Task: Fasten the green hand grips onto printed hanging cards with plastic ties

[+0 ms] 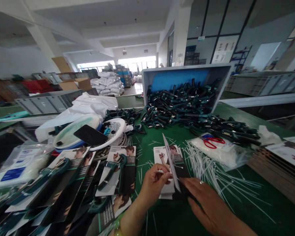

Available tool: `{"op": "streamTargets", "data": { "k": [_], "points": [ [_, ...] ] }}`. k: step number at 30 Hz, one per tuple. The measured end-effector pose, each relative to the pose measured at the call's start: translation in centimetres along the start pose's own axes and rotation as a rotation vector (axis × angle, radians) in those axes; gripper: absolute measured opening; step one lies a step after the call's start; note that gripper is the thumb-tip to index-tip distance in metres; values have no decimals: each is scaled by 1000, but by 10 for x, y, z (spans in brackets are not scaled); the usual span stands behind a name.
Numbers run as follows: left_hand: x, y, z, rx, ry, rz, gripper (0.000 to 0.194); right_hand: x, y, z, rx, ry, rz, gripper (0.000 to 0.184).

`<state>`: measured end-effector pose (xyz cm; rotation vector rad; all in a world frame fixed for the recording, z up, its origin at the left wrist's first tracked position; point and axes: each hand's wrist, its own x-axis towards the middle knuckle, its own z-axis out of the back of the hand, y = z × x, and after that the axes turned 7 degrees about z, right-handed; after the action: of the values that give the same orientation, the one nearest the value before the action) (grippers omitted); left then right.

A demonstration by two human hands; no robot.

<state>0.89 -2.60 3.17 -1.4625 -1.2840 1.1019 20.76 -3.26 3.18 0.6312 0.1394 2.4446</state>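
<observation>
Green worktop (153, 133) before a tipped crate (145, 88) of dark tools (172, 106). One card (171, 164) stands on edge between the hands, above a small card pile (157, 153); white ties (204, 165) fan out at right. Good practice, in judgement: steady the card's lower edge and work without creasing it. Left hand (153, 185): forearm angled inward, thumb and forefinger pinched together at the card's left face, any contents hidden. Right hand (207, 200): palm down, fingers extended to its lower right side; whether they grip cannot be told.
</observation>
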Motion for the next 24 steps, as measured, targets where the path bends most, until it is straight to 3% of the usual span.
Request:
{"op": "streamTargets", "data": {
  "k": [4, 9, 12, 18, 24],
  "points": [
    [2, 3, -14, 21, -16, -70, 23, 9, 15, -6, -46, -145, -143, 44],
    [16, 0, -23, -19, -92, -146, 25, 13, 10, -13, 5, -302, -244, 33],
    [24, 0, -31, -109, -74, -84, 33, 11, 3, -10, 87, -320, -331, 33],
    [21, 9, -44, -124, 84, 116, 42, 12, -5, -7, 244, -323, -507, 42],
    [18, -2, -41, -9, 113, 189, 45, 14, -5, -14, 269, -346, -517, 46]
  ]
}}
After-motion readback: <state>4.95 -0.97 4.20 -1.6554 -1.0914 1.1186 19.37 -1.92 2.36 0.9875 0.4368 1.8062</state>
